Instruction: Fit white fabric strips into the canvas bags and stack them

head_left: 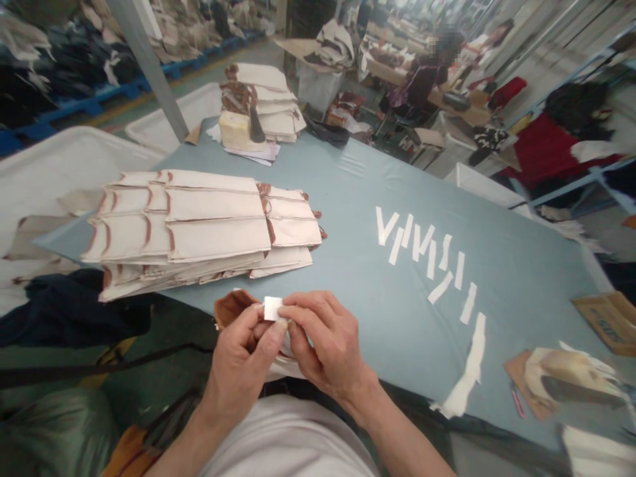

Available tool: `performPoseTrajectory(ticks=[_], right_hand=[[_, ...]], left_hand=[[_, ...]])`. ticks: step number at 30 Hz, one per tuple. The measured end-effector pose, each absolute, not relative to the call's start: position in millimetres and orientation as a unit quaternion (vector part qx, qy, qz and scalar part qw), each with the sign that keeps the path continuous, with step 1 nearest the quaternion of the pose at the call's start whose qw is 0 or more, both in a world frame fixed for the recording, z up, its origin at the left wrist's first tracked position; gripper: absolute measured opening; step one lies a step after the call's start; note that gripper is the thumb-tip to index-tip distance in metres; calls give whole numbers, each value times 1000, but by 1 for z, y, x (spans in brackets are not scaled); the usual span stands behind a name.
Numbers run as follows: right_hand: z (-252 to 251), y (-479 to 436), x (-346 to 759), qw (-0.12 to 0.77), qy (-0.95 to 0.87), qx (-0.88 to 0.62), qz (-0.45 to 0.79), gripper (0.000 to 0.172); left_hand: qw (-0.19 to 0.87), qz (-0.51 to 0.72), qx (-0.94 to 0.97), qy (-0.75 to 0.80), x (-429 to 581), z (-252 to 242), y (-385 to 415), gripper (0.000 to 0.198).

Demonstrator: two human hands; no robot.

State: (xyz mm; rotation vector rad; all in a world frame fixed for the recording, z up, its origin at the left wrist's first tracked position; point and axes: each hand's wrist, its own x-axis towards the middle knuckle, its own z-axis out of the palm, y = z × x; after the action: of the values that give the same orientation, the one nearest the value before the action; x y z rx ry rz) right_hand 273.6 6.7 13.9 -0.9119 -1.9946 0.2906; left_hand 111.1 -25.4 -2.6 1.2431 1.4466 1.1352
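Note:
My left hand (244,354) and my right hand (325,344) meet at the near edge of the grey-blue table (358,192). Both pinch a small white tape piece (273,308) between thumb and fingers. Under them lies a brown leather piece (231,308), partly hidden by my left hand. Several white tape strips (427,255) lie in a row on the table to the right. A fanned stack of cream pieces with brown edges (199,228) rests just beyond my hands to the left.
A second stack of cream pieces (263,99) stands at the far end beside a cream block (236,129). A long white strip (467,374) and cardboard with leather parts (561,377) lie near right. A seated person (422,79) works at the back.

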Motion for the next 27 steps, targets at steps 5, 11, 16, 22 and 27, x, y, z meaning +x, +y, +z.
performPoseTrajectory(ticks=[5,11,16,22,27], right_hand=[[14,5,278,464,-741,-413,253,19],[13,14,286,392,-702,-406,435,15],[7,16,279,437,-702,-408,387,17],[12,2,284,455,-607,-494,425,23],[0,-19,275,368,-713,-548,237,19]], left_hand=[[496,454,473,569,109,-4,-25,27],[480,425,535,550,106,15,-22,23],[506,443,492,552,102,6,-26,38],[531,529,331,573,98,-9,-24,67],[521,556,302,573,107,-12,-15,71]])
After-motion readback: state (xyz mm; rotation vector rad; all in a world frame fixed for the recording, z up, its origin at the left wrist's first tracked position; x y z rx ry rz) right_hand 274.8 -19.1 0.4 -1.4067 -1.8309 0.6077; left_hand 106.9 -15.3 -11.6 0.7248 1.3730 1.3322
